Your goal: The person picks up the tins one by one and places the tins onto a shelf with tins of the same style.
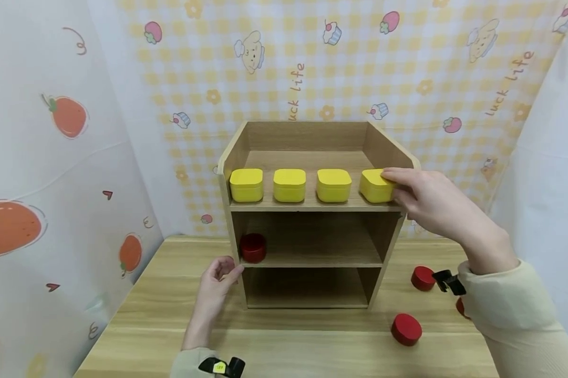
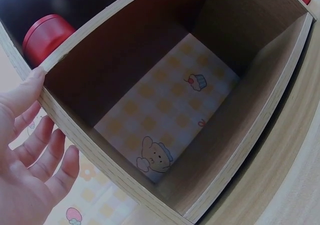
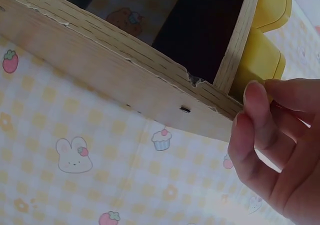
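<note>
A small wooden shelf [image 1: 312, 265] stands on the table, with a row of yellow boxes with rounded corners on its top level. At the row's right end, my right hand [image 1: 430, 202] pinches the last yellow box [image 1: 374, 188], which sits slightly turned; the right wrist view shows fingertips at the corner of this box [image 3: 257, 60]. My left hand [image 1: 219, 278] is at the shelf's left side. Its thumb touches the front edge, and the loosely bent fingers lie along the outer side in the left wrist view. A red round container [image 1: 252, 248] rests on the middle level, far left.
Other yellow boxes [image 1: 246, 185] are spaced along the top level's front. On the table right of the shelf lie red round pieces [image 1: 406, 329], one partly hidden by the right sleeve [image 1: 506, 294]. A patterned cloth [image 1: 321, 68] hangs behind the shelf.
</note>
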Available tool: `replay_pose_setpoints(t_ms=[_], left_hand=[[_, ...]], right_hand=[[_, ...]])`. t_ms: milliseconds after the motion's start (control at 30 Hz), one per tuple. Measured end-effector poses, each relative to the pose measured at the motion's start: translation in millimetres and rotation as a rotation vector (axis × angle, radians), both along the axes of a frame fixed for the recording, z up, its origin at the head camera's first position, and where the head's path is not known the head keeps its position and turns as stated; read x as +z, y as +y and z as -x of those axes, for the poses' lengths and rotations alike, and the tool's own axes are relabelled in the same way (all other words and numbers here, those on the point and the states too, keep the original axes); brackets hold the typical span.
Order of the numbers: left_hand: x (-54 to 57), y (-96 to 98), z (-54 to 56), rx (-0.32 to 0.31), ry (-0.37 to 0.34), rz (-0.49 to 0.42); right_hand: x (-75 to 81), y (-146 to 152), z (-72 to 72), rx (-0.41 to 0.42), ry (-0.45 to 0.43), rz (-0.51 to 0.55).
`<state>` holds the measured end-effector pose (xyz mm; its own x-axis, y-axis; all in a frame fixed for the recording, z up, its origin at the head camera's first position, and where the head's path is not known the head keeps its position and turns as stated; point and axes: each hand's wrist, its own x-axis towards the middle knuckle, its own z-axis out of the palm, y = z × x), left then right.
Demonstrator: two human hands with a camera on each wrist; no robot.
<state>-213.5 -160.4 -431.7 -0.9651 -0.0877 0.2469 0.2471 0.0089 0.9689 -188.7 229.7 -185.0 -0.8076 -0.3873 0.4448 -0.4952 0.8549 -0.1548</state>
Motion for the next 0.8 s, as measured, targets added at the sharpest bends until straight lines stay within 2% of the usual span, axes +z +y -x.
replay_pose_setpoints(t_ms=[233, 400, 500, 800], left_hand=[[0.2, 0.8, 0.8, 0.013, 0.011, 0.004], [1.7, 1.5, 2.1, 0.020, 0.013, 0.001], [2.4, 2.0, 2.1, 0.022, 0.010, 0.004], [1.4, 1.4, -0.1, 0.026, -0.007, 0.010]], right_hand=[[-4.0, -0.2, 0.3, 0.027, 0.048, 0.004], [-8.2, 1.9, -7.5, 0.076, 0.089, 0.022], [-12.4, 3.7, -15.0, 0.090, 0.136, 0.061], [-32.3, 15.8, -40.5, 0.106, 0.256, 0.269]])
